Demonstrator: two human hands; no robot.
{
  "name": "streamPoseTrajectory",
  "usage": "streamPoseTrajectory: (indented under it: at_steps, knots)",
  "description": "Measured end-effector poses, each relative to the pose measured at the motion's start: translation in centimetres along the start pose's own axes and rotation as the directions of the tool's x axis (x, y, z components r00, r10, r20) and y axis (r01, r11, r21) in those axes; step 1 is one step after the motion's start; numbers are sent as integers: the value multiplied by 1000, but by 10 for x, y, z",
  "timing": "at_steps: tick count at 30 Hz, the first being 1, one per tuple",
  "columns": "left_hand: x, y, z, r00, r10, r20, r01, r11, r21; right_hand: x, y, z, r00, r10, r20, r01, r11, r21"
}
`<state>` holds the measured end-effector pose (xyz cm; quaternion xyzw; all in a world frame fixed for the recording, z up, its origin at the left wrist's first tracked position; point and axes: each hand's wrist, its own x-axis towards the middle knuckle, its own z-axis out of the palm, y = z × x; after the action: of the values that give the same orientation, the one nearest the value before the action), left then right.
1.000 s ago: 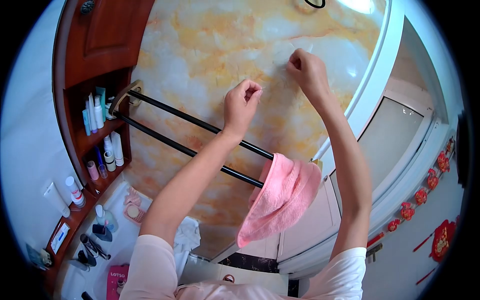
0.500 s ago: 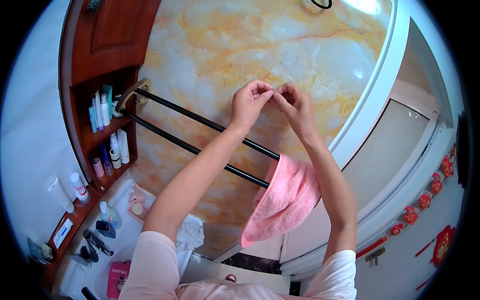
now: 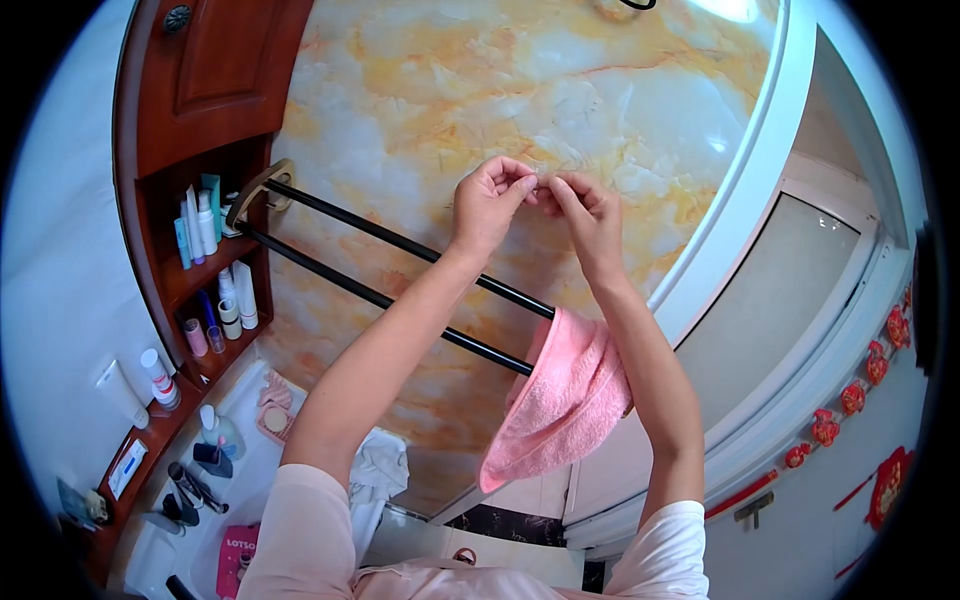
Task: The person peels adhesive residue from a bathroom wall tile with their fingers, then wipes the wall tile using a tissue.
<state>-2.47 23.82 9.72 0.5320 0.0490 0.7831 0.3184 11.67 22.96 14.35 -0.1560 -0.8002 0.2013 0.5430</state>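
My left hand (image 3: 490,208) is raised in front of the marbled wall (image 3: 430,100), thumb and fingers pinched together. Close beside it on the right, my right hand (image 3: 588,215) is also pinched, its fingertips nearly meeting those of the left. Whatever lies between the fingertips is too small to make out. Below the hands, a rack with two black bars (image 3: 350,222) runs across the wall. A pink towel (image 3: 570,390) hangs over the right end of the bars, beside my right forearm.
At left, a brown wooden cabinet (image 3: 215,75) has shelves of tubes and bottles (image 3: 205,222). Below it are a white sink (image 3: 262,480) and a white cloth (image 3: 380,465). A white door frame (image 3: 740,190) and red hanging ornaments (image 3: 853,397) are at right.
My right hand has come down and left from high on the wall to meet my left hand. Over the last half second both have barely moved, and the fingertips remain close together.
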Motion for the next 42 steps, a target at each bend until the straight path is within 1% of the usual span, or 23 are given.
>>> streamPoseTrajectory:
  at_steps: [1, 5, 8, 11, 13, 17, 22, 25, 31, 34, 40, 42]
  knots:
    - [0, -1, 0, 1000, -6, -11, 6, 1000, -1, -1, 1, 1, 1000, 19, -8, -18, 997, 73]
    - [2, -3, 0, 1000, -1, -11, 0, 1000, -7, -5, -4, 2, 995, 93, -21, -88, 980, 177]
    - [1, -1, 1, 999, -49, 23, 51, 996, -77, -4, 1, -2, 992, 119, -42, -107, 970, 218]
    - [-1, 1, 1, 991, -81, 102, 94, 987, -130, -3, 2, -5, 986, 149, -75, -122, 951, 286]
    - [0, 1, 1, 989, -74, 130, 91, 987, -132, -3, 0, -5, 982, 175, -72, -141, 930, 341]
    - [-2, 6, 3, 983, -96, 156, 118, 983, -139, -2, 6, -9, 988, 151, -34, -128, 918, 376]
    - [-2, 8, 3, 988, -62, 145, 81, 988, -128, -3, 5, -8, 989, 147, -16, -127, 901, 416]
    - [-3, 9, 5, 990, -49, 130, 63, 992, -109, -3, 3, -8, 989, 145, -42, -118, 914, 389]
    - [-3, 9, 6, 992, -70, 103, 78, 994, -72, -2, 3, -8, 994, 103, -31, -86, 933, 349]
    - [-3, 9, 7, 993, -69, 93, 74, 996, -53, -4, 2, -7, 998, 55, -27, -45, 954, 295]
    - [-2, 4, 2, 992, -107, 62, 108, 994, -8, -6, 1, -5, 1000, -1, -2, 1, 995, 101]
    - [-2, 6, 3, 993, -105, 56, 105, 994, 16, -7, -3, -5, 999, -22, -39, 24, 998, 61]
